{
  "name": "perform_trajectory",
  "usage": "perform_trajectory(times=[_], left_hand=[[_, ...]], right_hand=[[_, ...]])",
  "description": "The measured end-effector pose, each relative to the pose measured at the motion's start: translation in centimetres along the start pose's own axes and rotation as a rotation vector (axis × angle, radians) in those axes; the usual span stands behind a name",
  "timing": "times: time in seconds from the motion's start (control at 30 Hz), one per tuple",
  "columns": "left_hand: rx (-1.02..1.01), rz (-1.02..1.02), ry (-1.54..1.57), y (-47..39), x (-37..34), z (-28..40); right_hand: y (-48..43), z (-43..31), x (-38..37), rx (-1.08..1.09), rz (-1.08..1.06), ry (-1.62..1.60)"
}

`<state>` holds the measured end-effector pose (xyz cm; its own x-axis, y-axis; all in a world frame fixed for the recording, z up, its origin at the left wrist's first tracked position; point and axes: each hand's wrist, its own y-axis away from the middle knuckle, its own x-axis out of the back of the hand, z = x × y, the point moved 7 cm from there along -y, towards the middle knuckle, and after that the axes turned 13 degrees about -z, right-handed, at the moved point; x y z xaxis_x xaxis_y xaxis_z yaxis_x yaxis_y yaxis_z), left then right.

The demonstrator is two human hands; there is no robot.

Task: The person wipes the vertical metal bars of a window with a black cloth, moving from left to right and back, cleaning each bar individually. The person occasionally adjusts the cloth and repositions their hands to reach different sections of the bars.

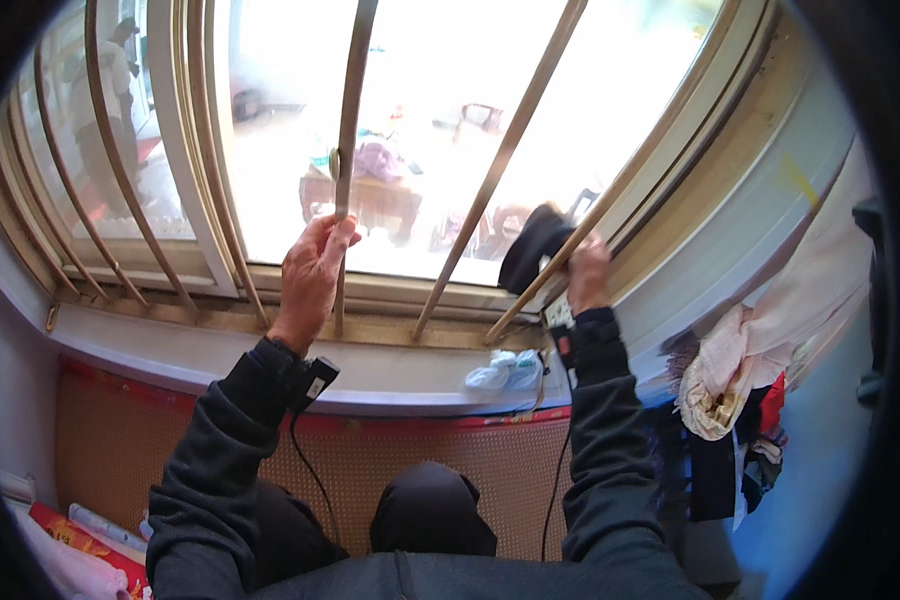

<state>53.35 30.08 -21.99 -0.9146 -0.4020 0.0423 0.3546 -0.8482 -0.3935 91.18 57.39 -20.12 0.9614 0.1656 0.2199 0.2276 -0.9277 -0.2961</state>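
Note:
My left hand (309, 274) is closed around an upright metal window bar (353, 97), its thumb and fingers pinching the bar. My right hand (589, 274) is at the right end of the window, blurred, and holds a dark cloth (532, 247). The cloth hangs beyond the rightmost bar (547, 274), against or close to the window glass (412, 67); whether it touches cannot be told. Part of the right fingers is hidden by that bar and the cloth.
Several more bars cross the window, including one between my hands (487, 187). On the white sill (390, 375) lies a crumpled plastic bag (506, 370), near a wall socket (559, 311). A pale curtain (750, 360) hangs at right. Cables run from both wrists.

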Motion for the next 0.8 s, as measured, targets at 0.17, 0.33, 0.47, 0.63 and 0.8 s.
perform_trajectory(times=[0.17,0.33,0.47,0.63,0.8], left_hand=[[-0.031,-0.016,0.076,-0.2,-0.2,-0.3],[-0.017,-0.006,0.044,-0.1,-0.1,-0.5],[-0.009,0.013,0.052,-0.2,-0.1,-0.7],[-0.011,0.009,0.057,-0.2,-0.1,-0.7],[0.028,0.015,-0.002,0.0,0.2,-0.7]], right_hand=[[0.9,-12.2,3.2,0.412,0.318,-0.242],[8.4,-19.5,4.7,0.734,0.572,-0.276],[12.4,-18.3,1.5,0.723,0.534,-0.382],[13.2,-12.5,-6.3,0.409,0.339,-0.511],[9.3,-10.4,-11.3,0.31,0.136,-0.772]])
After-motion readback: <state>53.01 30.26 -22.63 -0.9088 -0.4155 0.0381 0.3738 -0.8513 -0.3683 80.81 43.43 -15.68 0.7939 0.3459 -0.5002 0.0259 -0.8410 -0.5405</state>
